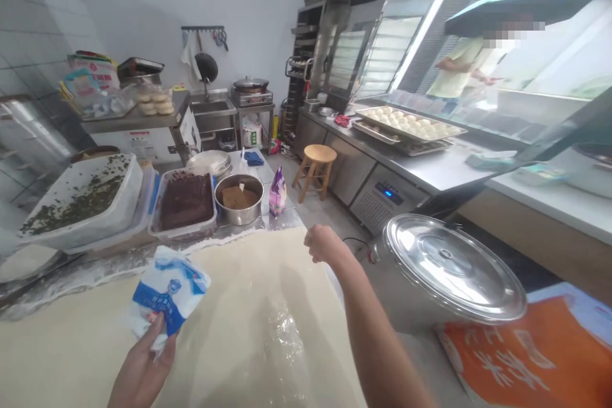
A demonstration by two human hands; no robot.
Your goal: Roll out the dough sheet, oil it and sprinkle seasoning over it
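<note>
A wide sheet of pale dough (pixel 229 293) covers the table before me, with a glossy wet-looking patch down its middle. My left hand (pixel 146 357) grips the lower end of a blue-and-white plastic packet (pixel 167 290), held above the dough on the left. Its printing is too blurred to read. Over the dough's far right edge is my right hand (pixel 324 243), its fingers curled closed. Whatever they may hold is hidden. Past the dough's far edge stand a steel pot (pixel 239 201) with brown powder and a purple pouch (pixel 277 192).
Tubs of dark red paste (pixel 186 201) and chopped greens (pixel 81 204) stand at the left. To the right are a lidded steel drum (pixel 454 264) and an orange bag (pixel 521 357). Trays of buns (pixel 406 122) lie on the counter; a wooden stool (pixel 319 154) stands beyond. Someone stands outside under an umbrella (pixel 516 3).
</note>
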